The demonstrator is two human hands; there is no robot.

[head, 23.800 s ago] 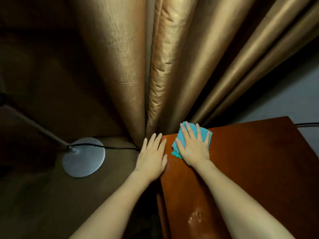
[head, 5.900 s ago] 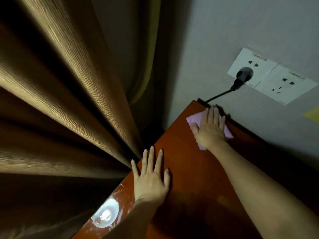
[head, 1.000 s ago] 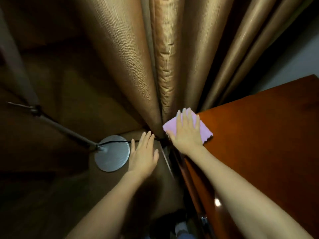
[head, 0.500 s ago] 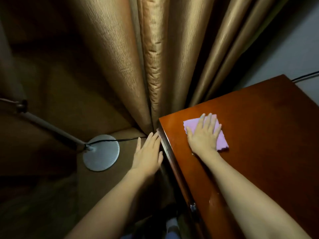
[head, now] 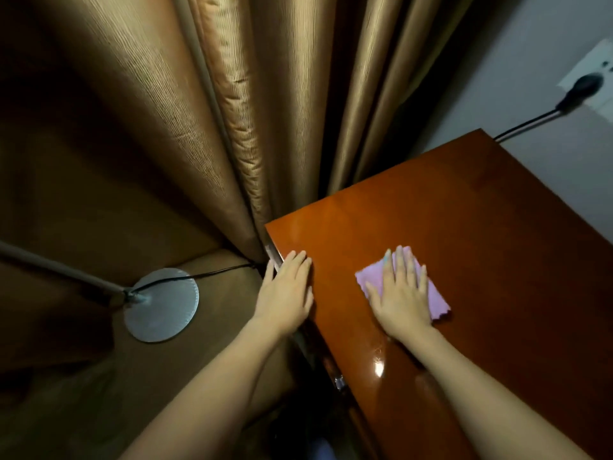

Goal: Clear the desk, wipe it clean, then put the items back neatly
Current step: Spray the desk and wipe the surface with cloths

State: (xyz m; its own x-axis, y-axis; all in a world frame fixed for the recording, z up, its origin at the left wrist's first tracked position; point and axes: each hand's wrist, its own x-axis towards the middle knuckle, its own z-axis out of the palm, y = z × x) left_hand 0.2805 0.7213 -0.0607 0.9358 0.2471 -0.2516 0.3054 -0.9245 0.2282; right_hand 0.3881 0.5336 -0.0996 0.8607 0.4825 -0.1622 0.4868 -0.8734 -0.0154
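A glossy reddish-brown wooden desk (head: 464, 227) fills the right half of the view, with nothing on its top except a small pink cloth (head: 438, 302). My right hand (head: 403, 295) lies flat on the cloth with straight, spread fingers and presses it onto the desk near the left front part. My left hand (head: 285, 293) rests flat with straight fingers on the desk's left edge, near its far left corner. Most of the cloth is hidden under my right palm.
Gold curtains (head: 232, 111) hang just behind the desk's left corner. A floor lamp's round metal base (head: 162, 305) with its pole and black cord stands on the floor to the left. A white wall socket (head: 593, 78) with a black plug sits at the upper right.
My right hand has slid the pink cloth toward me and to the right along the desk top. My left hand has moved from beside the desk onto its left edge.
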